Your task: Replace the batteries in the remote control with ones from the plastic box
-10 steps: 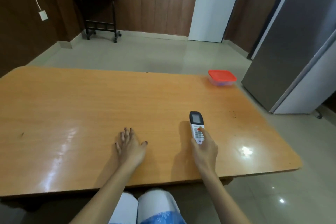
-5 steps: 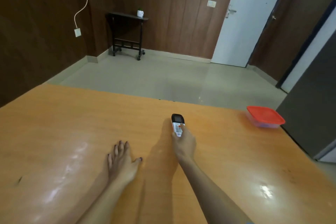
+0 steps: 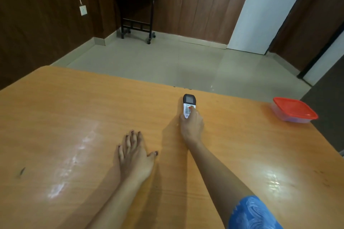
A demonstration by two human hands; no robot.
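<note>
— Where's the remote control [image 3: 188, 106]?
— On the table [image 3: 74, 117], close to its far edge. The right hand [image 3: 191, 126] grips its near end, fingers curled round it, thumb on the buttons.
— And the left hand [image 3: 134, 154]?
— Flat on the table nearer the near edge, fingers straight and together, thumb out.
— The plastic box [image 3: 294, 110]?
— By the far right corner, red lid on, well apart from both hands.

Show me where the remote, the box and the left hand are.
remote [image 3: 186, 109], head view, on its keypad.
box [image 3: 294, 108], head view, on its red lid.
left hand [image 3: 134, 156], head view, on its back.
</note>
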